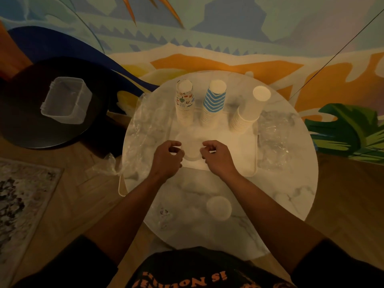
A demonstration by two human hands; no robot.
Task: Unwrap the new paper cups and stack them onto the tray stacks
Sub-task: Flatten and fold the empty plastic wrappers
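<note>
A white tray point(255, 163) lies on a round marble table point(291, 194). At its back stand three upside-down cup stacks: a fruit-patterned stack point(185, 102), a blue zigzag stack point(215, 104) and a plain white stack point(248, 113) that leans right. Over the tray's front, a stack of white cups point(192, 151) in clear wrap sits between my hands. My left hand point(167, 159) and my right hand point(218, 159) each pinch the wrap at its sides. Nearer me, another wrapped white stack point(219, 207) and a wrapped patterned stack point(165, 214) lie on the table.
Crumpled clear wrap lies left of the tray point(141, 129), hanging over the table edge, and more wrap lies to the right point(274, 142). A clear plastic bin point(66, 100) sits on a black round table point(25, 125) at left. A painted wall rises behind.
</note>
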